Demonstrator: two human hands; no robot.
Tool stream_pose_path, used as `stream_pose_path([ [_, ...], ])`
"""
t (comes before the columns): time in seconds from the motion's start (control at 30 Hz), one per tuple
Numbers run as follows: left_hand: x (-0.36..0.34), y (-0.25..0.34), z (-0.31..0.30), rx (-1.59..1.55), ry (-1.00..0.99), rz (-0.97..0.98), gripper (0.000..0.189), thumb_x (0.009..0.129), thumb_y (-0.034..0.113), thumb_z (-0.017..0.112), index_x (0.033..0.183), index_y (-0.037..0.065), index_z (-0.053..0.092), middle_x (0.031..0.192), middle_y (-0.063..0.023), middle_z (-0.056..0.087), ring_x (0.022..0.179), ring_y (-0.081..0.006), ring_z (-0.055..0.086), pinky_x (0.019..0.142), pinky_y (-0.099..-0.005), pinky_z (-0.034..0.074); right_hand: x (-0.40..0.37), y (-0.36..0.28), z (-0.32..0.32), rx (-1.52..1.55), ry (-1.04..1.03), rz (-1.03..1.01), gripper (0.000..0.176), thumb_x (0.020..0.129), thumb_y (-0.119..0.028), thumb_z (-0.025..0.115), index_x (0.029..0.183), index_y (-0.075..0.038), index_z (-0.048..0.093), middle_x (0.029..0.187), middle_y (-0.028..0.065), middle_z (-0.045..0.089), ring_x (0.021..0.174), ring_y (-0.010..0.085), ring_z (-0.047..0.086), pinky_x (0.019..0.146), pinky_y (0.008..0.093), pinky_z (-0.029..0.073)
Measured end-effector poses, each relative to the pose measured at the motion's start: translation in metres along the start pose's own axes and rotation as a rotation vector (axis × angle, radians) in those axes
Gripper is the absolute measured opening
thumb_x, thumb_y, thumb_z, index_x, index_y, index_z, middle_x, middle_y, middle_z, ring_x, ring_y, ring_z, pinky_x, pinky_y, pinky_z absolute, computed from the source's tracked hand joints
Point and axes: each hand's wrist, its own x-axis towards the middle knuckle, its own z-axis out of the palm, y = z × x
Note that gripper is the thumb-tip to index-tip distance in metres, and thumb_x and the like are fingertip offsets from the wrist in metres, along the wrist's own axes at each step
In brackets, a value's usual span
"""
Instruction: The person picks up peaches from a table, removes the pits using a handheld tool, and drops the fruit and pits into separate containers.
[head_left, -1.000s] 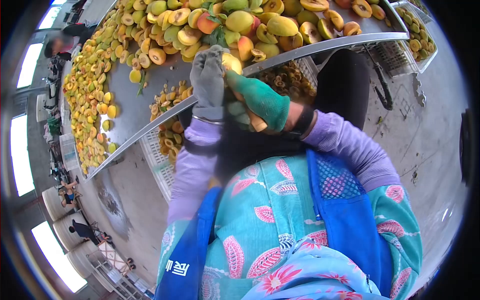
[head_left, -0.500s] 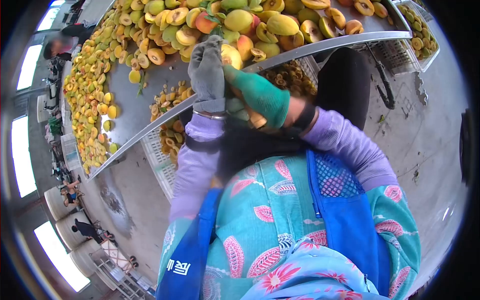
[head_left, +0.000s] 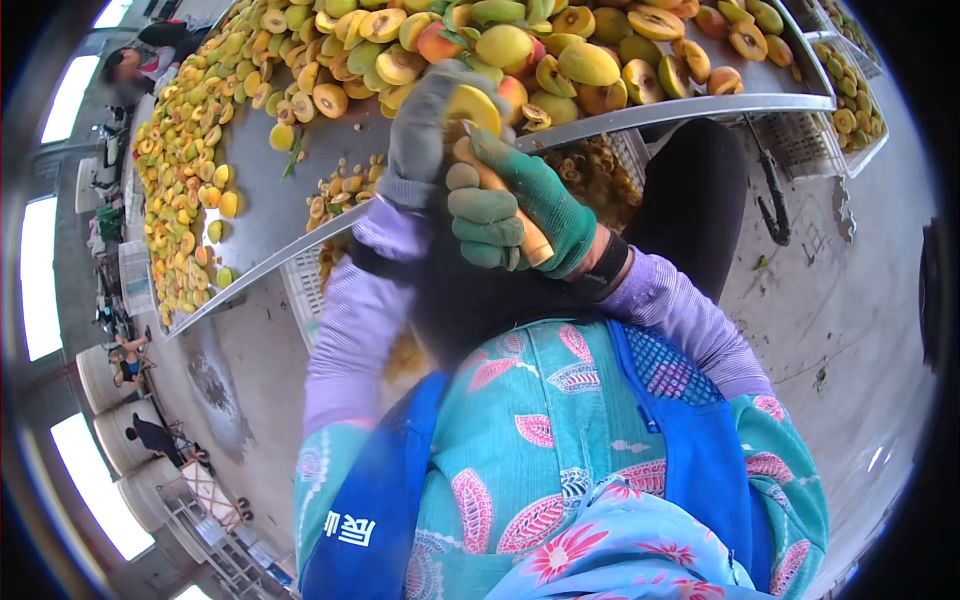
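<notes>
In a grey glove, my left hand (head_left: 422, 135) is closed around a yellow peach (head_left: 474, 108), somewhat blurred, at the near edge of the metal table (head_left: 262, 180). My right hand (head_left: 530, 205), gloved in green, has its fingers wrapped round a tool with a wooden handle (head_left: 492, 183). The butt of the handle sticks out below my fingers. Its upper end meets the peach, and the working tip cannot be made out. Many halved and whole peaches (head_left: 588, 62) are heaped on the table just beyond both hands.
Under the table edge, a white crate (head_left: 305, 285) and another with dark cut pieces (head_left: 600, 175) stand by my legs. Crates of fruit (head_left: 850, 100) are at the right. Other people (head_left: 155, 435) and large white tubs (head_left: 120, 435) are at the left.
My right hand has turned so that its fingers and the wooden handle show more fully. The left hand with the peach has tilted and shifted slightly, showing more of the yellow fruit.
</notes>
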Motion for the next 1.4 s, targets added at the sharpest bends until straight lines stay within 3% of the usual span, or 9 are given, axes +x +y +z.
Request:
stream_pose_path([
  [0.17, -0.087, -0.018, -0.063, -0.421, 0.449, 0.147, 0.032, 0.093, 0.034, 0.054, 0.104, 0.005, 0.063, 0.098, -0.012, 0.063, 0.074, -0.0242, 0.063, 0.064, -0.0366, 0.053, -0.009, 0.0, 0.019, -0.15, 0.124, 0.219, 0.034, 0.101, -0.044, 0.04, 0.09, -0.014, 0.051, 0.055, -0.0064, 0.041, 0.041, 0.0082, 0.039, 0.04, 0.0254, 0.033],
  [0.27, -0.104, 0.012, -0.162, 0.981, 0.569, -0.087, 0.023, 0.094, 0.023, 0.055, 0.099, 0.003, 0.066, 0.1, -0.0144, 0.063, 0.076, -0.0231, 0.063, 0.065, -0.0366, 0.052, -0.032, -0.011, -0.009, -0.094, 0.425, 0.241, 0.034, 0.099, -0.045, 0.043, 0.09, -0.013, 0.05, 0.052, -0.0031, 0.041, 0.04, 0.01, 0.043, 0.036, 0.0265, 0.036],
  [0.4, -0.037, 0.029, -0.111, 1.371, 0.242, 0.535, 0.029, 0.084, 0.029, 0.064, 0.098, 0.003, 0.067, 0.097, -0.0152, 0.064, 0.085, -0.026, 0.063, 0.075, -0.0371, 0.05, -0.026, 0.001, -0.022, -0.383, 0.647, 0.171, 0.039, 0.097, -0.05, 0.047, 0.091, -0.011, 0.052, 0.061, 0.0003, 0.049, 0.045, 0.0117, 0.046, 0.04, 0.0274, 0.038],
  [0.53, 0.038, -0.008, -0.065, 1.76, 0.38, 0.382, 0.04, 0.077, 0.031, 0.071, 0.105, 0.004, 0.063, 0.098, -0.0141, 0.067, 0.096, -0.0296, 0.064, 0.084, -0.0375, 0.051, -0.004, -0.003, 0.004, -0.98, 0.804, -0.161, 0.042, 0.097, -0.048, 0.047, 0.087, -0.008, 0.056, 0.071, 0.003, 0.054, 0.059, 0.0122, 0.052, 0.051, 0.0305, 0.043],
  [0.77, -0.027, -0.008, -0.064, 0.009, 0.132, 0.221, 0.036, 0.088, 0.004, 0.063, 0.123, 0.002, 0.053, 0.108, -0.01, 0.063, 0.096, -0.0182, 0.064, 0.086, -0.0297, 0.054, 0.014, 0.008, -0.011, -1.628, 0.684, -0.404, 0.05, 0.098, -0.045, 0.044, 0.104, 0.003, 0.056, 0.08, 0.022, 0.064, 0.072, 0.036, 0.063, 0.068, 0.0447, 0.049],
  [0.9, -0.035, -0.028, -0.043, 1.213, 0.271, 0.682, 0.035, 0.086, 0.0, 0.063, 0.119, 0.0, 0.054, 0.111, -0.0103, 0.062, 0.098, -0.021, 0.063, 0.088, -0.0319, 0.052, 0.014, 0.008, -0.014, -1.717, 0.701, -0.248, 0.049, 0.098, -0.044, 0.042, 0.112, 0.002, 0.052, 0.088, 0.0288, 0.064, 0.083, 0.0475, 0.061, 0.07, 0.0514, 0.048],
  [1.07, -0.025, -0.025, -0.024, 0.265, 0.226, 0.352, 0.034, 0.085, 0.007, 0.065, 0.117, 0.0, 0.057, 0.106, -0.0105, 0.063, 0.097, -0.0227, 0.063, 0.086, -0.0344, 0.052, 0.004, 0.005, -0.017, -1.672, 0.71, -0.283, 0.047, 0.098, -0.044, 0.043, 0.115, 0.0, 0.051, 0.088, 0.0278, 0.064, 0.083, 0.0474, 0.061, 0.071, 0.0518, 0.048],
  [1.23, -0.028, -0.017, -0.04, 1.339, 0.203, 0.783, 0.039, 0.098, 0.031, 0.047, 0.114, -0.004, 0.055, 0.105, -0.0167, 0.062, 0.094, -0.0268, 0.064, 0.083, -0.0368, 0.054, 0.008, 0.007, -0.016, -1.625, 0.622, -0.307, 0.049, 0.098, -0.044, 0.044, 0.115, 0.001, 0.053, 0.089, 0.0291, 0.064, 0.083, 0.046, 0.062, 0.07, 0.0496, 0.049],
  [1.4, -0.013, -0.034, -0.004, -0.065, 0.492, 0.351, 0.025, 0.096, 0.019, 0.052, 0.105, -0.003, 0.058, 0.099, -0.0141, 0.062, 0.084, -0.026, 0.066, 0.07, -0.0379, 0.058, 0.013, 0.017, -0.002, -1.309, 0.751, -0.353, 0.054, 0.097, -0.048, 0.045, 0.103, 0.003, 0.061, 0.083, 0.0215, 0.064, 0.074, 0.0302, 0.065, 0.067, 0.0412, 0.052],
])
